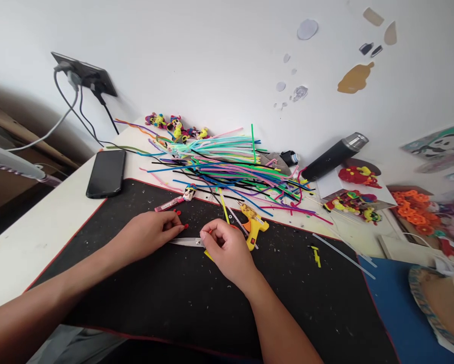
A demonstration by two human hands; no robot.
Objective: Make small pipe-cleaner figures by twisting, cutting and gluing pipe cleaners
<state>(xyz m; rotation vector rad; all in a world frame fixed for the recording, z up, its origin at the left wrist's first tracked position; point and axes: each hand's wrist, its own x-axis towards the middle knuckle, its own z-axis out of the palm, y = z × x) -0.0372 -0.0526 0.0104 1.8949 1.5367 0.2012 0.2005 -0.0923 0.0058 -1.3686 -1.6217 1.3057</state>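
- Judged from the pose, the step in hand is fine fingertip work on small pieces close by the scissors, which lie on the black mat, partly under the right hand.
- Left hand: at the scissors' blade end, fingers curled with thumb and index drawn together, just beside the small red pieces; whether they grasp one, I cannot tell.
- Right hand: over the scissors' pivot, thumb and index tips nearly meeting; anything pinched there is too small to make out.
- The next move seems to call for a light, precise pinch, without nudging the scissors or scattering the red pieces just beyond the blade.
- The glue gun lies right of the scissors, just past the right hand, so swinging that way risks a knock.
- Beyond the scissors, a small figure and heaped pipe cleaners crowd the far side of the white surface.
- Most room for moving is on the near side of the scissors, over scrap-flecked mat reaching to its red edge.
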